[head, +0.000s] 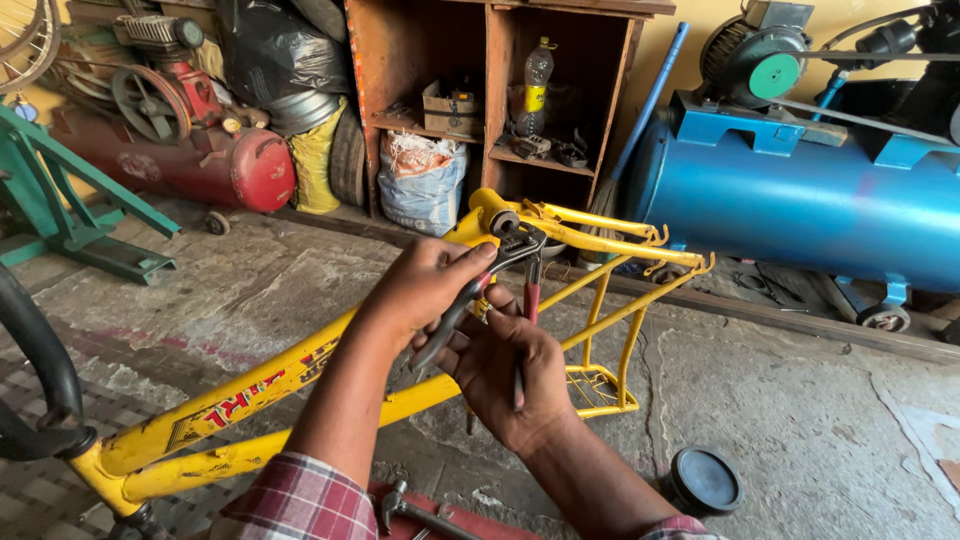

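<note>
Left hand (425,285) is closed around the dark handle of a pair of pliers (487,275), thumb along the top, fingers wrapped beneath; the plier head sits on the fitting at the seat end of a yellow bicycle frame (300,375). Right hand (510,370) is just below and touching the left, fingers curled around a slim tool with a red grip (530,300) that stands nearly upright, its upper end meeting the plier head at the same fitting; whether it is a screwdriver or a spanner cannot be told. Both sleeves are plaid, red and white. The frame lies tilted across the concrete floor (800,420), running from lower left up to the middle of the view, with a yellow rear carrier rack (610,290) extending to the right of the hands. A black tyre (35,360) curves in at the left edge beside the frame's front end. A hammer (405,508) lies on a red surface at the bottom edge, near the forearms. A round black lid (705,480) rests on the floor to the right of the right forearm. Behind: blue compressor tank (800,200) at right, red compressor tank (200,160) at left, wooden shelf unit (500,90) between them holding a plastic bottle (538,85), with a filled white sack (422,180) at its base.
</note>
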